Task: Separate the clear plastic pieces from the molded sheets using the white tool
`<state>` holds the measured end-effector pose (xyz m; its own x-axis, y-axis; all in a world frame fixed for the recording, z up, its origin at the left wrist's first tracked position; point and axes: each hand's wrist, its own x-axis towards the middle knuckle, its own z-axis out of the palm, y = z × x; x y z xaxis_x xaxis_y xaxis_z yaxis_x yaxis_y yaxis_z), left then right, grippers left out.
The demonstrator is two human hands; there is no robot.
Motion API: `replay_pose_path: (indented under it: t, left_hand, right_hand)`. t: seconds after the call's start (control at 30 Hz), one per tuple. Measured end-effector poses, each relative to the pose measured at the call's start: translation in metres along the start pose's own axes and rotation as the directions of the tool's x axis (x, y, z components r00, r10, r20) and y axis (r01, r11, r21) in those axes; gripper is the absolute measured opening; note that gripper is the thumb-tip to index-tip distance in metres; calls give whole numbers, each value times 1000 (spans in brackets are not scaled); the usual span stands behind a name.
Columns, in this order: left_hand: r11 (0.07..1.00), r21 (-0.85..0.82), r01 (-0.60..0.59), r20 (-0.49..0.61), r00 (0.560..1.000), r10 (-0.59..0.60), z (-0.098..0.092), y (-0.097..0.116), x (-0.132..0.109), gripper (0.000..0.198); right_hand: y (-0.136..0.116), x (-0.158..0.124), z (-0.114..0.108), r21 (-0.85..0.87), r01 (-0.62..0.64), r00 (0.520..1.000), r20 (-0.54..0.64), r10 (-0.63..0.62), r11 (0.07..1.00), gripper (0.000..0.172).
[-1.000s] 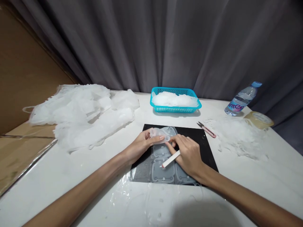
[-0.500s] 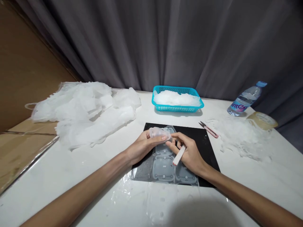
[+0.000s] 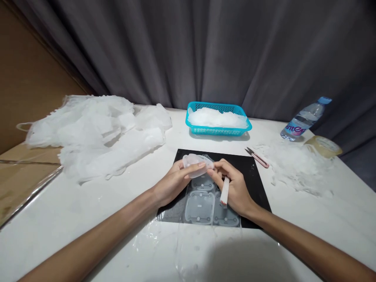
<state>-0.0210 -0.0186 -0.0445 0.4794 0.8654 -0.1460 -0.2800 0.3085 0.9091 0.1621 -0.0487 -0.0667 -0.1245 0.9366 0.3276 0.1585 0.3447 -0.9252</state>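
My left hand (image 3: pixel 173 182) is closed around a translucent whitish rounded piece (image 3: pixel 194 161), its thumb lying over the top. Thumb and fingertips of my right hand (image 3: pixel 232 184) are pinched at the right edge of that piece. A narrow white stick with a reddish end (image 3: pixel 225 192) juts from the right hand toward me; its other end is hidden by the fingers. Beneath both hands lies a black mat (image 3: pixel 249 176). On it rest several clear, rounded-square moulded plastic shapes (image 3: pixel 199 207), partly covered by the hands.
At the left is a heap of white translucent sheets (image 3: pixel 96 129) beside cardboard (image 3: pixel 29 168). A blue basket (image 3: pixel 217 131) holds similar white material. Pink-handled snips (image 3: pixel 258 158), thin white scraps (image 3: pixel 296 168), a tape roll (image 3: pixel 323 147) and a water bottle (image 3: pixel 304 119) are at the right.
The white stick has swung to a steeper angle in the right hand. The translucent piece has turned slightly between the hands. The whole view has shifted a little.
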Motion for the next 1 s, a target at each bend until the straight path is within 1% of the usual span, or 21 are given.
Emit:
replay_pose_path:
  t: [0.13, 0.2, 0.27, 0.43, 0.53, 0.6, 0.67, 0.7, 0.77, 0.8, 0.83, 0.87, 0.93, 1.0]
  left_hand:
    - [1000, 9, -1, -49, 999, 1, -4, 2, 1, 18]
    - [998, 49, -34, -81, 996, 38, -6, 2, 1, 22]
    - [992, 110, -64, -89, 993, 74, -8, 2, 2, 25]
    - [962, 263, -78, -57, 994, 96, -12, 4, 4, 30]
    - [942, 322, -96, -5, 995, 103, -11, 7, 4, 29]
    - [927, 360, -103, 30, 995, 98, -12, 14, 3, 27]
    - [907, 415, -71, 53, 997, 54, -18, 26, 2, 26]
    - [891, 453, -37, 63, 998, 10, -23, 33, 1, 25]
    - [838, 543, 52, 83, 990, -116, -37, 51, -2, 25]
    - [798, 595, 100, 110, 973, -204, -44, 59, -4, 24]
    - [763, 632, 135, 145, 947, -287, -50, 66, -5, 23]
    - [748, 647, 148, 169, 929, -329, -55, 71, -7, 23]
    - [753, 638, 160, 198, 911, -361, -59, 73, -8, 24]
    - [778, 608, 158, 221, 907, -358, -57, 68, -8, 29]
  right_hand:
    - [0, -1, 0, -22, -13, 998, 67, 15, 1000, 21]
    - [2, -2, -1, -44, -10, 996, 84, 13, 999, 21]
    - [4, -2, -2, -86, 4, 995, 103, 5, 996, 21]
    - [8, -4, -3, -230, 88, 989, 139, -57, 969, 20]
    - [8, -5, -2, -335, 141, 987, 124, -105, 932, 18]
    - [9, -5, -1, -415, 170, 983, 133, -125, 894, 18]
    - [11, -5, -2, -501, 186, 980, 153, -125, 845, 18]
    - [13, -4, -3, -539, 174, 983, 149, -110, 824, 18]
    - [16, -3, -6, -588, 122, 991, 116, -65, 799, 17]
    - [16, -2, -8, -594, 98, 993, 106, -43, 798, 16]
    - [16, -1, -10, -589, 85, 994, 111, -24, 804, 15]
    - [15, -1, -11, -576, 86, 992, 127, -15, 813, 14]
    - [12, -1, -11, -542, 107, 987, 161, -22, 834, 12]
    - [9, -1, -10, -517, 121, 986, 159, -44, 848, 11]
